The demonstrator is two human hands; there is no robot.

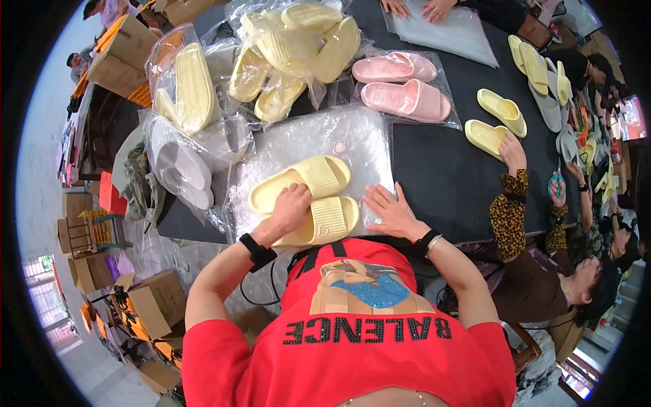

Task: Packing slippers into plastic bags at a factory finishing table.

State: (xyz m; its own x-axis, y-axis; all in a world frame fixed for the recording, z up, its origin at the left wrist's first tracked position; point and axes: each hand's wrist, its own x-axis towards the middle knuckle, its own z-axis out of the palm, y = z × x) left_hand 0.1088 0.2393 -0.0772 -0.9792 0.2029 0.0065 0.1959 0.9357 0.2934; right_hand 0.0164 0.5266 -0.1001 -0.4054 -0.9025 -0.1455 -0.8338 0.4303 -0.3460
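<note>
slippers (308, 198), a yellow pair, lie on a clear bag (352, 139). left hand (290, 209) rests curled on them, gripping neither. right hand (391, 212) lies flat and open on the bag just beside them.

Near centre: clear plastic bag (352, 139) flat on the dark table. Beyond it: bagged yellow slippers (291, 54), bagged pink slippers (403, 88) to the right, bagged white slippers (180, 166) at left. Far right: flat clear bags (451, 34). Left: brown cardboard boxes (156, 302) on the floor.
</note>
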